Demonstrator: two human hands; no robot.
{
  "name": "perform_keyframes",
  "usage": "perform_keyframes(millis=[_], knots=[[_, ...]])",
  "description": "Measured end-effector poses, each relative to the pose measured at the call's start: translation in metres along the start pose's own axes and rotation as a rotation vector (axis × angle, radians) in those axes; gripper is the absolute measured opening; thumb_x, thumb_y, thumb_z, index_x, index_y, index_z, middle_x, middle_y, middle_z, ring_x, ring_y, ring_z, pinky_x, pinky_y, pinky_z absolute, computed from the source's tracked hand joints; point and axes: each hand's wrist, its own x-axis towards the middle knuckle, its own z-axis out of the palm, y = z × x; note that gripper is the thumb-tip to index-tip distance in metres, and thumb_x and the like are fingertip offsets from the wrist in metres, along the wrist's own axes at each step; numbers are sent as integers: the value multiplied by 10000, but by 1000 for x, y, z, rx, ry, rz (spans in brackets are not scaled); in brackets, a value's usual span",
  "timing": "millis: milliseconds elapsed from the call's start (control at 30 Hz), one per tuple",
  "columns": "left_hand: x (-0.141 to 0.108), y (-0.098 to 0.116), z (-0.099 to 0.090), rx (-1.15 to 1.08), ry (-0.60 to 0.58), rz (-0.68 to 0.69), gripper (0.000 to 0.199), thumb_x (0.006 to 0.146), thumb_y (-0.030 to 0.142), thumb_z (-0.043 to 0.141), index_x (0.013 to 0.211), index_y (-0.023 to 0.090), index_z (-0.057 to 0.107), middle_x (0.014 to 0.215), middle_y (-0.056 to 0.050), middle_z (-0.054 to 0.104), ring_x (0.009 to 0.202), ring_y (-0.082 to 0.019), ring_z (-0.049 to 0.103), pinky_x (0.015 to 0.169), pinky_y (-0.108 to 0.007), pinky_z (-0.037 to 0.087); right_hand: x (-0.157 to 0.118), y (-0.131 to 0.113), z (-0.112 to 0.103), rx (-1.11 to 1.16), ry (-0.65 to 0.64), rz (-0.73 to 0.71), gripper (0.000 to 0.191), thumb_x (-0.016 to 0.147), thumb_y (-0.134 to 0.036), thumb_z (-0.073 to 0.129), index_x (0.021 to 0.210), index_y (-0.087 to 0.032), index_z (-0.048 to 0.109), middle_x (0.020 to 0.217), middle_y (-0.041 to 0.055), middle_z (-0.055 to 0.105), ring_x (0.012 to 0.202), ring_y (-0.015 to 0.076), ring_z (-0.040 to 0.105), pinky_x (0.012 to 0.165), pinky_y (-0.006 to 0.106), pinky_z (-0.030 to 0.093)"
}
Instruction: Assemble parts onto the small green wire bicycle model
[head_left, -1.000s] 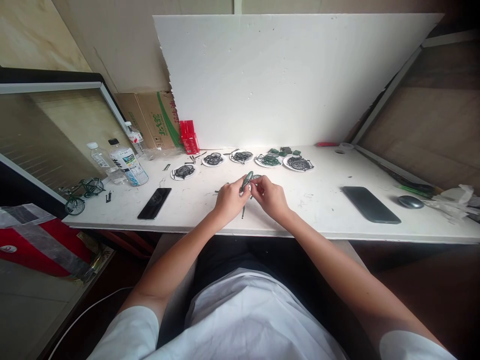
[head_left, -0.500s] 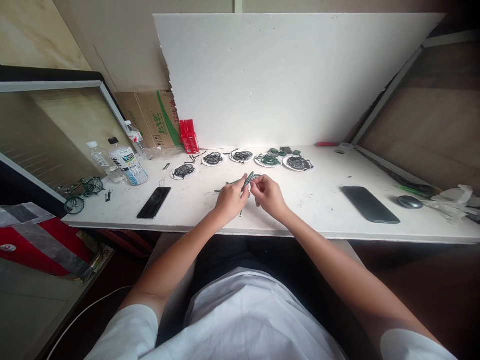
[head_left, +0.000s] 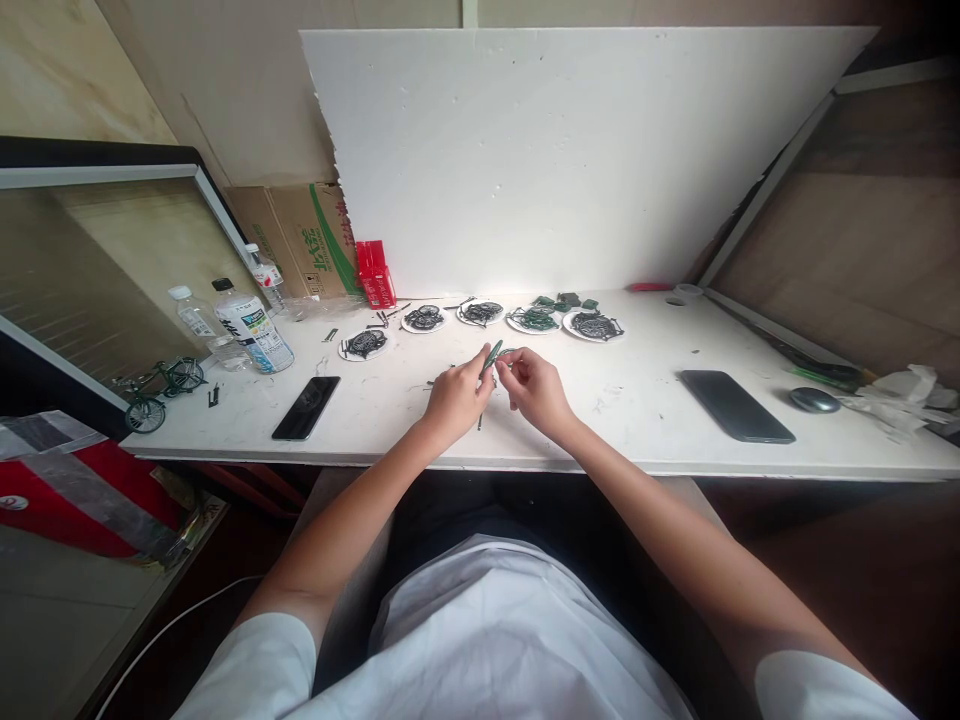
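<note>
Above the middle of the white table (head_left: 637,410), my left hand (head_left: 456,400) is closed around a slim dark green part (head_left: 493,353) that sticks up past the fingertips. My right hand (head_left: 538,390) is beside it with thumb and forefinger pinched together; whatever sits between them is too small to name. Some thin wiry dark pieces show just behind the fingers, partly hidden. Farther back is a row of white plates with small model parts: a plate of black parts (head_left: 364,345), a plate of green parts (head_left: 534,319) and several others.
At the left a small green model bicycle (head_left: 165,385) stands near bottles (head_left: 259,335) and a phone (head_left: 306,408). A larger black phone-like slab (head_left: 736,406) and a mouse (head_left: 814,400) lie at the right. A white board (head_left: 585,160) leans behind, beside a red box (head_left: 375,273).
The whole view has shifted slightly. Both hands stay close together in nearly the same pose, with only small finger movement around the green part.
</note>
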Motion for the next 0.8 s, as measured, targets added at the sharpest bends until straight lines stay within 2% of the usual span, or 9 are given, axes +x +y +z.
perform_keyframes(millis=[100, 200, 267, 400, 533, 800], knots=[[0, 1, -2, -55, 2, -20, 530, 1066, 272, 569, 1579, 137, 569, 1025, -131, 835, 920, -260, 803, 899, -349, 608, -2, 9, 0, -429, 100, -258, 295, 1086, -455, 523, 1070, -199, 669, 653, 0, 643, 525, 157, 557, 559, 277, 357], [0, 1, -1, -100, 11, -26, 515, 1057, 284, 580, 1556, 157, 594, 1007, -117, 836, 934, -260, 802, 892, -341, 608, 0, 16, -3, -716, 140, -425, 269, 1098, -344, 509, 1083, -184, 725, 661, 12, 692, 502, 149, 542, 538, 283, 296], [0, 1, 0, -135, 28, -21, 468, 1050, 284, 591, 1503, 183, 647, 973, -99, 833, 908, -252, 800, 855, -317, 604, 1, 17, -6, -796, 152, -517, 259, 1098, -297, 522, 1089, -182, 753, 667, 15, 716, 510, 144, 555, 543, 283, 301], [-1, 0, -1, -193, 65, 2, 369, 1044, 257, 586, 1380, 209, 732, 916, -72, 819, 835, -218, 780, 796, -273, 576, 3, 15, -10, -807, 184, -643, 244, 1091, -249, 548, 1089, -180, 782, 675, 16, 738, 536, 134, 585, 569, 271, 341], [-2, 1, -3, -176, 83, 28, 332, 1042, 240, 575, 1315, 193, 757, 862, -57, 801, 723, -174, 715, 731, -249, 516, 2, 13, -10, -776, 169, -624, 251, 1086, -263, 543, 1073, -183, 780, 648, 13, 721, 521, 133, 564, 560, 267, 337], [-3, 2, -7, -146, 55, 38, 303, 1055, 246, 555, 1268, 197, 763, 802, -42, 772, 662, -153, 665, 671, -238, 455, 1, 11, -5, -636, 101, -389, 285, 1073, -383, 517, 1040, -201, 734, 657, 31, 697, 521, 156, 538, 569, 292, 322]])
